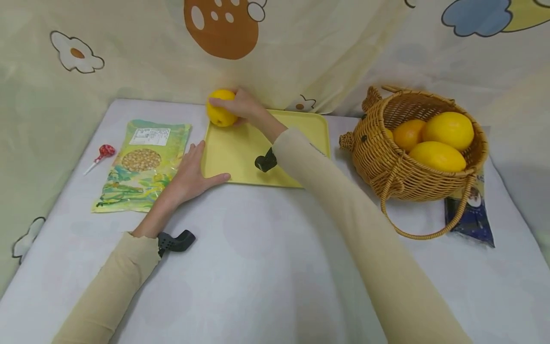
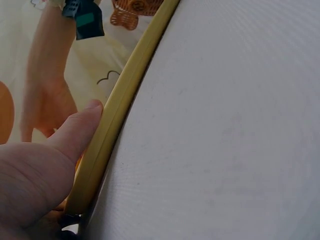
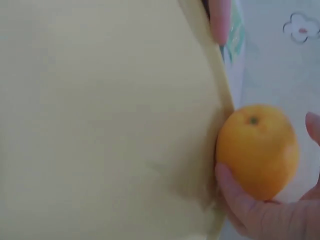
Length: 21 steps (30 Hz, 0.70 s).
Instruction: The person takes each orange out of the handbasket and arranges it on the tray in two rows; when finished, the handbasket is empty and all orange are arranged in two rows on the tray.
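Observation:
My right hand [image 1: 248, 106] holds an orange [image 1: 221, 118] at the far left corner of a yellow tray [image 1: 234, 155], its thumb lying across the fruit. In the right wrist view the orange [image 3: 260, 150] sits at the tray's rim, a fingertip against its side. My left hand [image 1: 190, 173] is spread around the tray's near left corner. Its thumb [image 2: 82, 125] is straight and touches the rim, and the other fingers stretch along the left side.
A bag of corn kernels [image 1: 142, 160] lies left of the tray, a red lollipop [image 1: 106, 151] beyond it. To the right stands a wicker basket [image 1: 374, 160] with several yellow and orange fruits [image 1: 447, 131], its handle hanging in front. A dark blue packet [image 1: 477, 220] lies partly hidden behind it.

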Each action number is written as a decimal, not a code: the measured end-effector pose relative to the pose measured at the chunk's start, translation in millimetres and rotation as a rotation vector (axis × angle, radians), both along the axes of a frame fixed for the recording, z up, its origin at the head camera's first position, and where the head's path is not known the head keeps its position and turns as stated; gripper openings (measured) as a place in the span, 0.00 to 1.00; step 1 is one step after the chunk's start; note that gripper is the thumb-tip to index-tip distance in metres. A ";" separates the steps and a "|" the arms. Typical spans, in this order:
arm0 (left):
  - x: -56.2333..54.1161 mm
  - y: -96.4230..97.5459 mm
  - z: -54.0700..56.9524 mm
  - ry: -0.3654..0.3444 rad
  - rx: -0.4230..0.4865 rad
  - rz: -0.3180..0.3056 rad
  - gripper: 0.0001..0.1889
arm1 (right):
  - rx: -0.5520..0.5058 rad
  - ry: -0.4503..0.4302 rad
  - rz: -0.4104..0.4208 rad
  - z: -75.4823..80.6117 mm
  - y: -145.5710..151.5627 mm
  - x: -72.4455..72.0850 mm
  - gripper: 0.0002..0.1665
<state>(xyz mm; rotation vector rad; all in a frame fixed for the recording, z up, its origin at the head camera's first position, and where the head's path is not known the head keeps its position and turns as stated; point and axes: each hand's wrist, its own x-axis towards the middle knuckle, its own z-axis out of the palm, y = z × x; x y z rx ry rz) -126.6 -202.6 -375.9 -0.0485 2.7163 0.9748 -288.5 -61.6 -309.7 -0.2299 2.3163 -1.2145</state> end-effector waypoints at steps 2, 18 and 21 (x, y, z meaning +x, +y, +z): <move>0.3 0.0 -0.5 0.007 0.000 -0.002 0.61 | 0.057 0.092 0.016 1.2 5.8 8.0 0.45; 2.4 1.7 -2.8 0.024 -0.019 -0.010 0.62 | -0.029 0.567 0.176 40.5 207.5 177.1 0.38; 2.2 1.9 -2.3 0.023 -0.016 -0.006 0.62 | -0.013 0.653 0.130 47.1 235.1 185.7 0.35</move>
